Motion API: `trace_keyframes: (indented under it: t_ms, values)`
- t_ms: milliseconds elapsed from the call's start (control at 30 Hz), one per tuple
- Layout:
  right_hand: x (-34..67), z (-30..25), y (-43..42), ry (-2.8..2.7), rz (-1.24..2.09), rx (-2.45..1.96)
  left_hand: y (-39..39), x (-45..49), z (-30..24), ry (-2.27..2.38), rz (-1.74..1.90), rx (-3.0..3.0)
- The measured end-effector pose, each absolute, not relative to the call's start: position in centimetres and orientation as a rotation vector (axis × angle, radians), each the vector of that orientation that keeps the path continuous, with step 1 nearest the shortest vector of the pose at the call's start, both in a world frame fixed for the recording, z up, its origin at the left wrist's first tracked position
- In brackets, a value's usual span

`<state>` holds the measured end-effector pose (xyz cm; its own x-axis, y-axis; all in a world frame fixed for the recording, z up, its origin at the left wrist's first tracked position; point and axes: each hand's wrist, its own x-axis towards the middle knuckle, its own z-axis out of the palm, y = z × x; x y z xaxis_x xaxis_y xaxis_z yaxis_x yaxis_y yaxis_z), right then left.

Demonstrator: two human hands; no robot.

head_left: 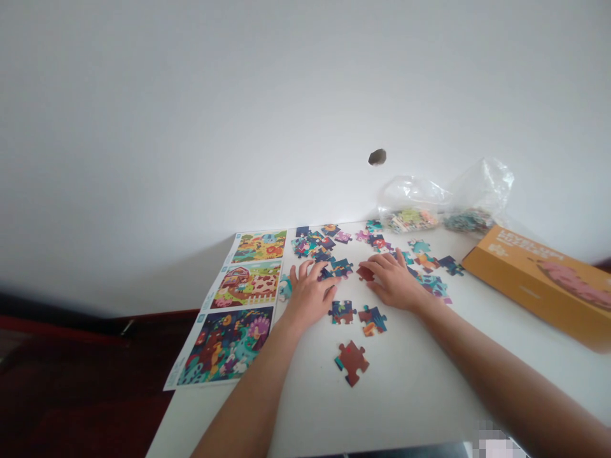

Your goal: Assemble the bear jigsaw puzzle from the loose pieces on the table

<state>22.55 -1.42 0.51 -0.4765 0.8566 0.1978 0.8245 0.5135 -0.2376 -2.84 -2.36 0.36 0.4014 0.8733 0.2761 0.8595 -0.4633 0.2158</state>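
My left hand (pixel 310 296) has its fingers spread over the table, the fingertips at the near edge of a heap of jigsaw puzzle pieces (pixel 312 243). A teal piece (pixel 285 288) lies beside it, partly covered. Between the thumb and fingers of my right hand (pixel 396 280) is a brown puzzle piece (pixel 365 273); the hand hides part of it. Nearer to me lie three loose pieces: a dark blue and brown one (pixel 342 312), a blue one with orange (pixel 373 320) and a brown one with a red spot (pixel 352 362).
On the left is a sheet with three printed pictures (pixel 229 343). Two clear plastic bags of pieces (pixel 413 216) stand against the wall. An orange box (pixel 534 286) sits at the right. More pieces (pixel 433 286) lie beyond my right forearm. The wall has a hole (pixel 377 157).
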Motion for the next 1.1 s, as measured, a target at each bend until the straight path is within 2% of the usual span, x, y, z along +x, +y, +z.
trace_keyframes:
  t_ms: [133,300,533,833,1100]
  values:
    - [22.8,0.8,-1.6,-2.492,0.166,-1.355,-2.3,-3.3,0.6,1.569,0.573,2.581]
    - [23.2,1.2,-1.5,-2.487,0.182,-1.341,-2.3,-4.4,1.3,1.299,0.584,2.598]
    - [23.2,0.8,-1.7,-2.451,0.181,-1.428,-2.6,-4.8,1.8,1.107,0.412,2.604]
    - [22.7,0.5,-2.1,-2.34,0.352,-1.265,-2.6,-4.4,1.6,1.167,0.427,2.595]
    - [21.3,1.0,-3.4,-1.945,0.656,-1.16,-2.6,-4.4,1.6,1.163,0.43,2.574]
